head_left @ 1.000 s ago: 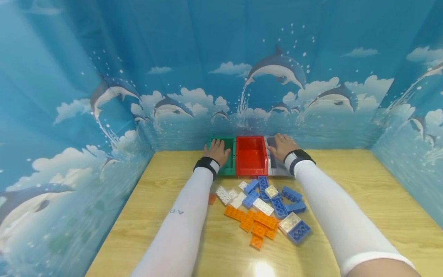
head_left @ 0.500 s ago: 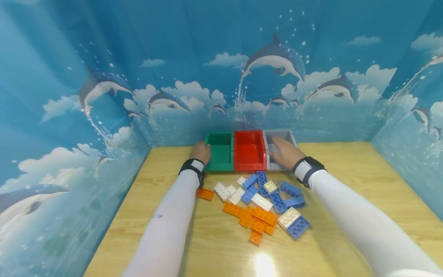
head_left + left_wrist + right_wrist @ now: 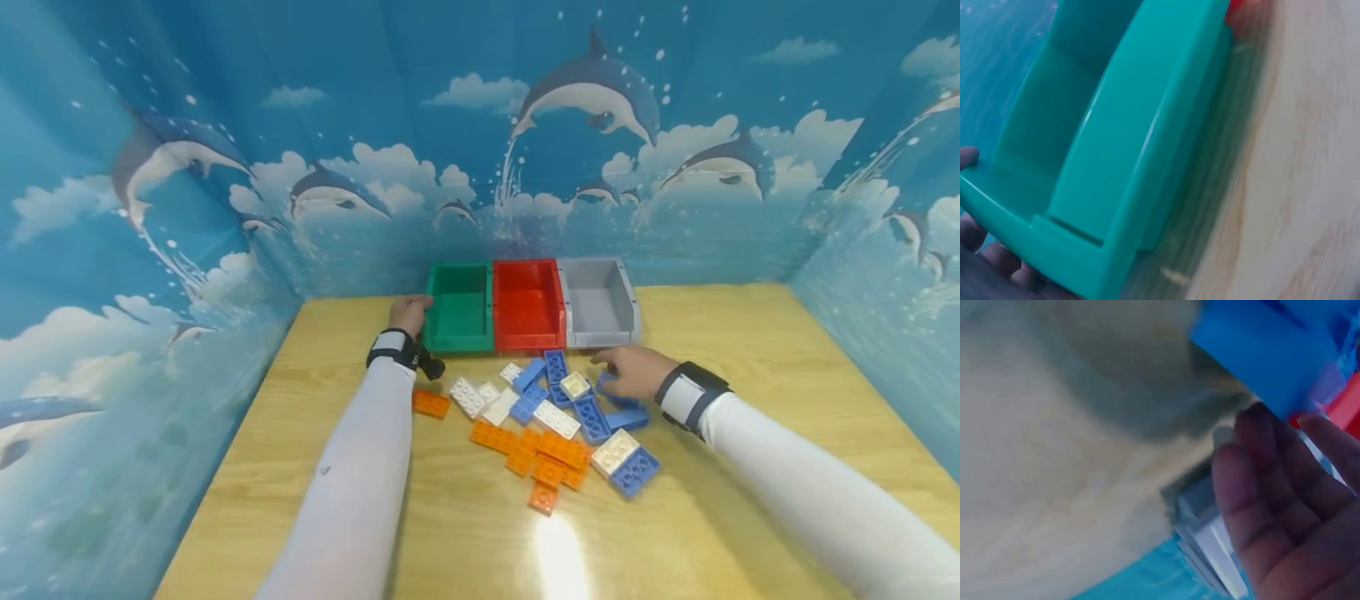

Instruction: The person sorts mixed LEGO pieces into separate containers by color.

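Observation:
At the green bin, my left hand holds the left side wall. In the left wrist view its thumb lies over the rim of the bin, and the fingers curl along the outside. My right hand hovers at the right of the brick pile with loosely bent fingers and nothing gripped. It partly covers a blue brick there, and another blue brick lies just in front of it. In the right wrist view the fingertips are right beside a blurred blue brick.
A red bin and a grey bin stand in a row right of the green one. Orange bricks, white bricks and blue bricks lie before them. One orange brick sits apart, near the left forearm. A dolphin-printed curtain encloses the table.
My left hand has moved from inside the green bin to its left wall. My right hand has left the grey bin and come toward me, over the blue bricks. The camera view has shifted.

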`<act>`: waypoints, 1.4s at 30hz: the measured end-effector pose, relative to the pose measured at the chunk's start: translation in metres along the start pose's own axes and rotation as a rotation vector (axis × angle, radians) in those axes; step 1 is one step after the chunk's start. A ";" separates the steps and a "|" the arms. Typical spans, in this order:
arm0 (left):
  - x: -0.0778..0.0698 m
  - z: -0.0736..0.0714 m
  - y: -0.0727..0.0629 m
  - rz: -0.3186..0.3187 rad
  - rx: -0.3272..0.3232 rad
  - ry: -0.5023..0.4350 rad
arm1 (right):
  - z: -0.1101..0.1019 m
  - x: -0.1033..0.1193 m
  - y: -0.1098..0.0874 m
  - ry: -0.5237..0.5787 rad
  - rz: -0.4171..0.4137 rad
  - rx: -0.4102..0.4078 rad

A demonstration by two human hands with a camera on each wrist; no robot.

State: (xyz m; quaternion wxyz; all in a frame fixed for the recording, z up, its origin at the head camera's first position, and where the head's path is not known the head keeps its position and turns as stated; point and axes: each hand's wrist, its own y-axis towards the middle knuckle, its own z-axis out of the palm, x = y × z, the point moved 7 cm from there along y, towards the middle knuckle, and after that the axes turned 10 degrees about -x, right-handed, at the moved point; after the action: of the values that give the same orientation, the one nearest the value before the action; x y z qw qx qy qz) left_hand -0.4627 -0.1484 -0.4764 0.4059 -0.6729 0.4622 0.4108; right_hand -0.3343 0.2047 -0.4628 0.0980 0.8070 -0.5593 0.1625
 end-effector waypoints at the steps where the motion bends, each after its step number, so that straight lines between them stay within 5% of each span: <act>1: 0.000 -0.001 0.000 -0.012 0.005 -0.024 | 0.002 -0.001 0.001 -0.015 -0.001 0.016; 7: 0.010 0.000 0.006 -0.103 -0.007 -0.066 | 0.003 -0.005 0.009 -0.028 -0.007 -0.011; 16: 0.012 0.005 0.002 -0.127 -0.076 -0.121 | -0.054 -0.006 0.068 0.054 0.021 -0.219; 21: 0.013 0.006 0.003 -0.121 -0.090 -0.148 | -0.043 -0.015 0.107 -0.019 0.020 -0.242; 26: 0.013 0.006 0.002 -0.113 -0.076 -0.143 | -0.022 -0.029 0.127 -0.111 0.042 -0.273; 34: 0.020 0.014 0.000 -0.126 -0.112 -0.131 | 0.004 -0.055 0.124 -0.127 0.158 -0.152; 42: 0.013 0.007 0.009 -0.078 -0.145 -0.055 | -0.034 -0.018 0.102 -0.088 0.045 -0.225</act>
State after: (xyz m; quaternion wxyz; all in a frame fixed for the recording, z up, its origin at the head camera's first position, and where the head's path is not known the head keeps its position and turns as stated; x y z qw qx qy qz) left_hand -0.4697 -0.1485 -0.4925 0.3843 -0.7066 0.3933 0.4454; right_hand -0.4407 0.1959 -0.4403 0.1599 0.7844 -0.5957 0.0653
